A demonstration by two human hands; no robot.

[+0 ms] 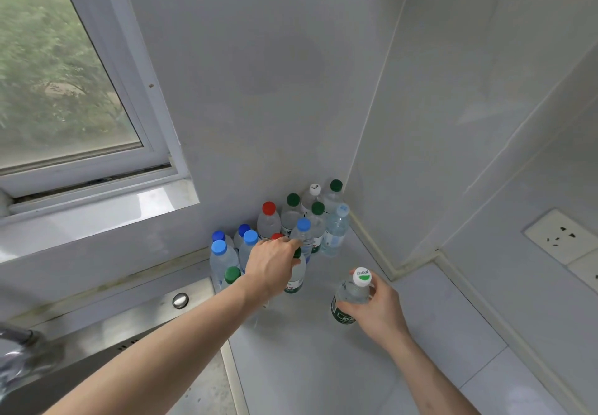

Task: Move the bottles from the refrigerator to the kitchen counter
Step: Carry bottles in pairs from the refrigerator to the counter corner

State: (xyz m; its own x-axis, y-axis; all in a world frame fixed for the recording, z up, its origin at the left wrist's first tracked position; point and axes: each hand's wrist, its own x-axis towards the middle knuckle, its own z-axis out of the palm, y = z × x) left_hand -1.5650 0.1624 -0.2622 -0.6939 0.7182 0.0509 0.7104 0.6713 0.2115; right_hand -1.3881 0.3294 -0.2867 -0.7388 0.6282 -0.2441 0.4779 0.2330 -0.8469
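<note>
Several clear water bottles [335, 230] with blue, green, red and white caps stand clustered in the back corner of the white kitchen counter [310, 359]. My left hand [271, 265] reaches into the cluster and grips the top of a green-capped bottle [296, 277] that stands on the counter; its cap is mostly hidden under my fingers. My right hand [377, 309] holds a bottle with a white and green cap [351, 293] by its shoulder, upright, in front of the cluster and to its right. The refrigerator is out of view.
A steel sink [136, 327] with a tap [19, 346] lies left of the counter. A window [58, 84] and its sill are above the sink. White walls close the corner, and a wall socket [559, 235] sits at the right.
</note>
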